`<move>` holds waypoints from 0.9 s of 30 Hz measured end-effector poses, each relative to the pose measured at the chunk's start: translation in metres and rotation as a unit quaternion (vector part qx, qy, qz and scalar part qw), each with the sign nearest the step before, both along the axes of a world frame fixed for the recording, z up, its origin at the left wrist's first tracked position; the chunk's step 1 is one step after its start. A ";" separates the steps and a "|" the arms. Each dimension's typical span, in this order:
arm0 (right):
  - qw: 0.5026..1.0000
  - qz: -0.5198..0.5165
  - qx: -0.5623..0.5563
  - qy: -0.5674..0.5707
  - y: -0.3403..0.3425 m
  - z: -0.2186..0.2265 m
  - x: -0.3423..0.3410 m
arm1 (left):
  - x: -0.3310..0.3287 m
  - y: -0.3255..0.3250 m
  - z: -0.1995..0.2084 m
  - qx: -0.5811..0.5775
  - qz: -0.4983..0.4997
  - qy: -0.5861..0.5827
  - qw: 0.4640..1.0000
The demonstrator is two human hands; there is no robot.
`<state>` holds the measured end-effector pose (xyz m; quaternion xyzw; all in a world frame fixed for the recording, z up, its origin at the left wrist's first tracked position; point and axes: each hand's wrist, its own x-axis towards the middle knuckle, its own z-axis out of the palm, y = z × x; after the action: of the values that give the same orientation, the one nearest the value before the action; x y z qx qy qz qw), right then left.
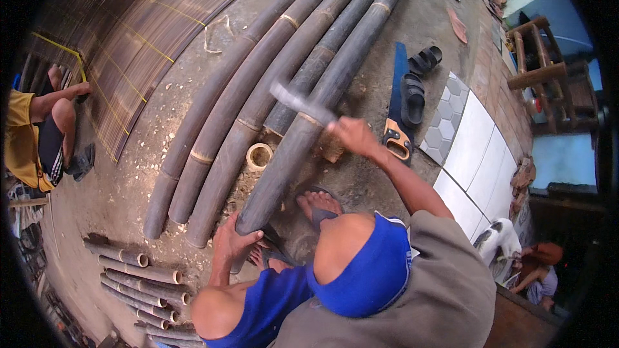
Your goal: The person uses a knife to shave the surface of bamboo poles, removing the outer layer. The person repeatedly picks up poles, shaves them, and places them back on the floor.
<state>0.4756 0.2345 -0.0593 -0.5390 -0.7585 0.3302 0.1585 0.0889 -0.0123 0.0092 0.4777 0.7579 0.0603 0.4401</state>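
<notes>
My left hand (232, 238) grips the near end of a thick dark bamboo pole (280, 167), thumb on top, fingers partly hidden. The pole slants away toward the upper right. My right hand (351, 134) is closed on a pale, motion-blurred blade-like tool (298, 102), which crosses over the pole close to a light node ring. Whether it touches the bamboo I cannot tell. Several more long bamboo poles (222, 100) lie side by side to the left. A short cut bamboo ring (259, 156) rests on the ground beside the held pole.
A handsaw (396, 109) and black sandals (412, 100) lie right of the poles, near white tiles (474, 154). Several short bamboo pieces (142, 277) sit lower left. A slatted mat (122, 26) spreads upper left, beside a seated person in yellow (22, 122). A cat (500, 238) is lower right.
</notes>
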 end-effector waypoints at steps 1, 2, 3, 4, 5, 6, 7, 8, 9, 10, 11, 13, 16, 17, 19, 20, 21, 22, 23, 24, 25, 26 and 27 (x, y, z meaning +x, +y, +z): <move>0.989 -0.121 -0.059 0.063 0.012 0.007 -0.002 | 0.000 -0.003 -0.001 -0.006 -0.002 0.006 1.000; 0.972 -0.209 -0.080 0.075 0.022 0.007 0.004 | 0.007 -0.009 -0.008 0.044 -0.012 0.048 0.998; 0.990 -0.133 0.006 0.043 0.007 -0.001 0.005 | 0.016 -0.022 -0.020 0.095 -0.021 0.090 0.991; 0.995 -0.038 0.094 0.020 -0.002 -0.008 -0.008 | 0.020 -0.029 -0.022 0.147 -0.014 0.142 0.979; 0.997 -0.019 0.068 0.017 -0.004 -0.011 -0.013 | 0.018 -0.034 -0.022 0.124 -0.035 0.169 0.977; 0.999 -0.009 0.042 0.008 -0.007 -0.007 -0.008 | 0.020 -0.032 -0.019 0.102 -0.065 0.189 0.975; 1.000 0.001 0.015 -0.001 -0.008 -0.003 -0.002 | 0.022 -0.029 -0.016 0.079 -0.094 0.208 0.970; 0.998 -0.057 -0.015 0.014 0.008 0.000 0.004 | 0.023 -0.025 -0.014 0.092 -0.088 0.189 0.974; 0.991 -0.118 -0.050 0.028 0.030 0.000 0.013 | 0.024 -0.021 -0.013 0.101 -0.087 0.168 0.977; 0.981 -0.172 -0.085 0.043 0.043 0.001 0.013 | 0.024 -0.021 -0.013 0.108 -0.079 0.150 0.980; 0.992 -0.108 -0.055 0.023 0.032 -0.001 0.010 | 0.023 -0.024 -0.013 0.102 -0.084 0.159 0.978; 0.999 0.025 0.010 -0.018 -0.009 -0.006 -0.005 | 0.021 -0.029 -0.014 0.092 -0.088 0.179 0.976; 0.998 0.051 -0.038 -0.009 -0.014 0.009 -0.001 | 0.021 -0.027 -0.013 0.074 -0.080 0.164 0.980; 0.998 -0.020 -0.052 0.004 0.002 0.011 0.003 | 0.022 -0.022 -0.012 0.067 -0.073 0.149 0.984; 0.958 -0.211 -0.171 0.095 0.023 0.022 0.002 | 0.024 -0.020 -0.009 0.045 -0.059 0.117 0.990; 0.985 -0.116 -0.112 0.067 0.015 0.016 -0.001 | 0.023 -0.017 -0.006 0.034 -0.057 0.109 0.992; 0.998 -0.020 -0.051 0.036 -0.004 0.004 -0.003 | 0.021 -0.014 -0.003 0.024 -0.056 0.101 0.993; 0.997 0.081 0.008 0.003 -0.021 0.002 -0.007 | 0.021 -0.016 -0.002 0.011 -0.051 0.091 0.994; 0.986 0.159 0.035 -0.021 -0.028 0.002 -0.008 | 0.020 -0.017 -0.002 0.006 -0.044 0.083 0.996; 0.992 0.119 0.048 -0.018 -0.021 0.000 -0.007 | 0.017 -0.016 -0.003 0.001 -0.035 0.074 0.997; 0.995 0.076 0.062 -0.012 -0.006 0.000 -0.006 | 0.015 -0.013 -0.002 -0.004 -0.030 0.067 0.997; 0.997 0.023 0.073 -0.011 0.006 0.000 0.002 | 0.017 -0.005 0.000 -0.004 -0.034 0.055 0.998; 0.979 -0.178 -0.077 0.061 0.021 0.001 0.012 | 0.020 0.005 0.003 -0.005 -0.039 0.042 0.998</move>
<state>0.4878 0.2553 -0.0580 -0.6549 -0.6117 0.3860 0.2188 0.1087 -0.0072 0.0119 0.5071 0.7567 0.0191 0.4123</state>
